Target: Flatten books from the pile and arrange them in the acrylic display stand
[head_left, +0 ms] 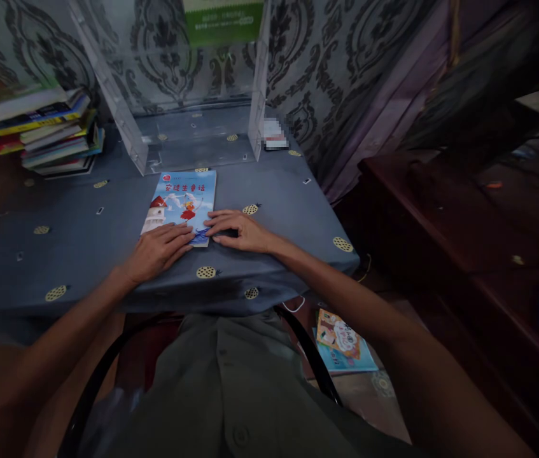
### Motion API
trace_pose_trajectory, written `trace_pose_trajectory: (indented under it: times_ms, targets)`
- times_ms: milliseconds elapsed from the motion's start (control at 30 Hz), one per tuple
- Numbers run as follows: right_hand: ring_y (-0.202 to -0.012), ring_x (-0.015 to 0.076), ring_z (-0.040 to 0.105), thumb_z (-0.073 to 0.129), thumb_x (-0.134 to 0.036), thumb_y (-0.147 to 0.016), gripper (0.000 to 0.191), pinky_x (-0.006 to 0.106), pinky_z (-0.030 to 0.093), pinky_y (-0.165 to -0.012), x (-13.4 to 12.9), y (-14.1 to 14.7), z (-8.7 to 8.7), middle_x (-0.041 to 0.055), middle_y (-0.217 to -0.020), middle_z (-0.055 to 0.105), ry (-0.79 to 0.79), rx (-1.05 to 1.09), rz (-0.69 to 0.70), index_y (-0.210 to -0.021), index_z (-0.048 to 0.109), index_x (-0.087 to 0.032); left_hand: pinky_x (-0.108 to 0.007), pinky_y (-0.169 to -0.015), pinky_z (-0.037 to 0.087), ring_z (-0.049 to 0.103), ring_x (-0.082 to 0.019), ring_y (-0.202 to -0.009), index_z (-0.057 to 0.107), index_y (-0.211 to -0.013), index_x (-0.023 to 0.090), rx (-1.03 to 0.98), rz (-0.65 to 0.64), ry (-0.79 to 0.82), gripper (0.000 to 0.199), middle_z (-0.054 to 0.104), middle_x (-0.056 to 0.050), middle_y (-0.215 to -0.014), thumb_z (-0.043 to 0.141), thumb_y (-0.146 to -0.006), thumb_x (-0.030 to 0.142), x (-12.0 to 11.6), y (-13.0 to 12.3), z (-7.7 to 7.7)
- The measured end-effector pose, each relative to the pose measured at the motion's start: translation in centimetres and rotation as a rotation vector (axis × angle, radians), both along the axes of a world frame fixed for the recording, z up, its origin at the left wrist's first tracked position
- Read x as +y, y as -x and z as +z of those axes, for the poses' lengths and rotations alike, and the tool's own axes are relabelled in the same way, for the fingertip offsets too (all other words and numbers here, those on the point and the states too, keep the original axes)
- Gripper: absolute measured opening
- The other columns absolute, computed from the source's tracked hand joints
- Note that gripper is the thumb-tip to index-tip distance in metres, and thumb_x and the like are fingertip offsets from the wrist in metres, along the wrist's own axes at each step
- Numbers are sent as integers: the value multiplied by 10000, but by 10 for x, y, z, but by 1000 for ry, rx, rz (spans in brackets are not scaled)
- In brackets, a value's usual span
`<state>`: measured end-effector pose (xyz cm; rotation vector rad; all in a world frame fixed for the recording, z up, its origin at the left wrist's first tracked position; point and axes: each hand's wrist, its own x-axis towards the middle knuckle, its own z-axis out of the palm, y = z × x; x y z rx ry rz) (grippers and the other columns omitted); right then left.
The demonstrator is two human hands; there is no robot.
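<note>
A closed blue book (178, 197) with red characters and a picture of a white house with a red roof lies face up near the front of the table. My left hand (161, 249) rests flat over its lower left corner, fingers stretched across the cover. On the other side, my right hand (238, 230) touches the lower right edge, its fingers extended onto the cover and the thumb apart below them. Neither hand is wrapped around the book. Parts of the cover's lower edge are hidden under the fingers.
A clear plastic rack (193, 137) stands behind the book, with a green packet (224, 22) at its top. Stacked books (54, 127) sit at the back left. Books (343, 343) lie on the floor at right, near a dark red cabinet (441, 222). Black chair arms flank my body.
</note>
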<state>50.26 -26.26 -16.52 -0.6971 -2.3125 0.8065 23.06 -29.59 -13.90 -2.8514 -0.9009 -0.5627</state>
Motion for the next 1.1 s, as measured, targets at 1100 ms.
trace_pose_trajectory:
  times_ms: [1100]
  targets:
    - [-1418, 230, 432, 608, -231, -948, 271, 489, 349, -1154, -20, -6, 13, 97, -1455, 561, -164, -209, 96, -1186, 737, -249, -388, -938, 554, 642, -239, -1121, 636, -1292, 198, 145, -10, -112, 365, 687, -111, -1222, 475, -1018, 378, -4, -4, 4]
